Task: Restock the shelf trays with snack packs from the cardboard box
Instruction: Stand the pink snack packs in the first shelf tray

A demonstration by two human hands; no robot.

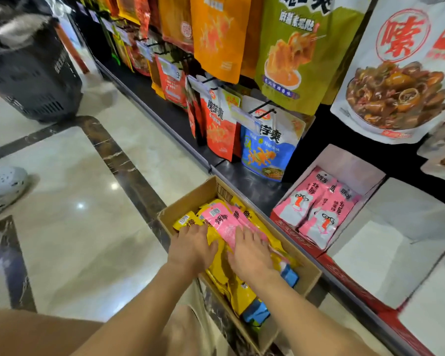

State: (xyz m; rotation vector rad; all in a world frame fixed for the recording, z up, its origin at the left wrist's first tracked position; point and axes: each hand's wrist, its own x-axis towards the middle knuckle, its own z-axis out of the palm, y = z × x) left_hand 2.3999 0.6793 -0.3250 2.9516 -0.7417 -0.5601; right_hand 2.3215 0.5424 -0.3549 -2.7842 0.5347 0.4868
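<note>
Glossy film, matt cardboard, polished stone.
From my remote seat I see slick plastic snack packs (221,223) in a dull brown cardboard box (186,201), on a mirror-shiny marble-look floor (75,176); upper left, a matt black plastic basket (36,80).

Blue snack packs (257,312), labels perhaps motion-blurred

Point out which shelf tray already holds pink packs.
The leftmost tray, next to the cardboard box: pink packs lie in it, while the trays to its right show only bare white insides.
</note>
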